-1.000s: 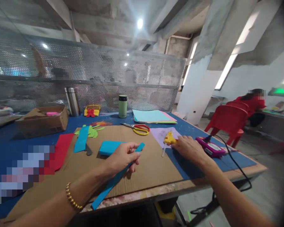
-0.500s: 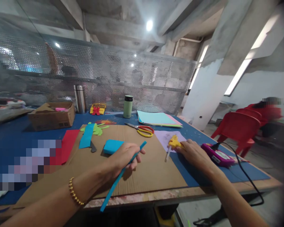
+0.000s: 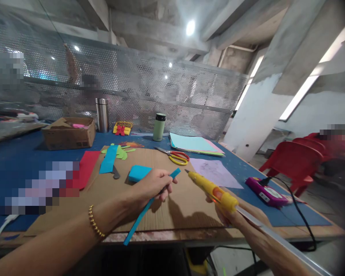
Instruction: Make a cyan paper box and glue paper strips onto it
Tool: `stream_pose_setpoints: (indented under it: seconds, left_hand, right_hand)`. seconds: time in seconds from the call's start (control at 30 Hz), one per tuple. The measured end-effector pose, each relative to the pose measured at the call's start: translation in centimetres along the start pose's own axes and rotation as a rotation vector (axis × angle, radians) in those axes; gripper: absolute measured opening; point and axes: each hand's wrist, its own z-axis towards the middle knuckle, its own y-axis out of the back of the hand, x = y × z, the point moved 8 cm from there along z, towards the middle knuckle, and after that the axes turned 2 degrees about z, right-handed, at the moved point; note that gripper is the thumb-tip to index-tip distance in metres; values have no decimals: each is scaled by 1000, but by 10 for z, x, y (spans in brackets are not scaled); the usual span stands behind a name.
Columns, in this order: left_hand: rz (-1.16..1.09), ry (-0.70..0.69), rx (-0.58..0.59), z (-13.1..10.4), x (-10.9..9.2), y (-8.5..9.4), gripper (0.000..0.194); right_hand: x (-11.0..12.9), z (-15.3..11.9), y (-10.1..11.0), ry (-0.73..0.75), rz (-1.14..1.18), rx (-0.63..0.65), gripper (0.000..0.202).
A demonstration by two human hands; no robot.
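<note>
My left hand (image 3: 159,184) is closed on a narrow blue paper strip (image 3: 142,220), which slants from lower left up past my fingers. In my right hand (image 3: 232,212) is a yellow hot glue gun (image 3: 209,187), its nozzle pointing left toward the strip's upper end, apart from it. A clear glue stick (image 3: 264,228) runs out of the gun's back, and an orange glow shows on its side. Just behind my left hand lies a folded blue piece (image 3: 138,173) on the brown cardboard sheet (image 3: 166,214).
Scissors (image 3: 176,156), a lilac paper sheet (image 3: 218,172) and stacked coloured paper (image 3: 192,143) lie beyond my hands. A purple power box (image 3: 266,191) with a black cable sits right. A green bottle (image 3: 159,127), steel flask (image 3: 102,115) and cardboard box (image 3: 69,134) stand at the back.
My right hand has lifted the glue gun off the lilac paper and swung its nozzle leftward toward the strip. My left hand still holds the strip in nearly the same place.
</note>
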Motion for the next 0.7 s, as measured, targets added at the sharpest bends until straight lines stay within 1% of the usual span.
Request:
stream_pose_setpoints:
  seconds: [0.13,0.2,0.33,0.57,0.7]
  left_hand:
    - [19,-43,9,-2,-5,-2,14]
    - [56,-60,21,-3,-7,-3,13]
    - [151,-101,28,-4,-8,-2,20]
    - [203,-107,25,-4,-11,-1,17]
    - [210,-97,8,-5,-12,0,16]
  right_hand:
    - [-8,1,-14,-13,62,69,31]
    - [-9,4,-18,-6,91,97,32]
    - [-4,8,-24,23,130,130,35]
    - [7,14,-22,62,99,86,30]
    - [10,16,-16,49,43,33,35]
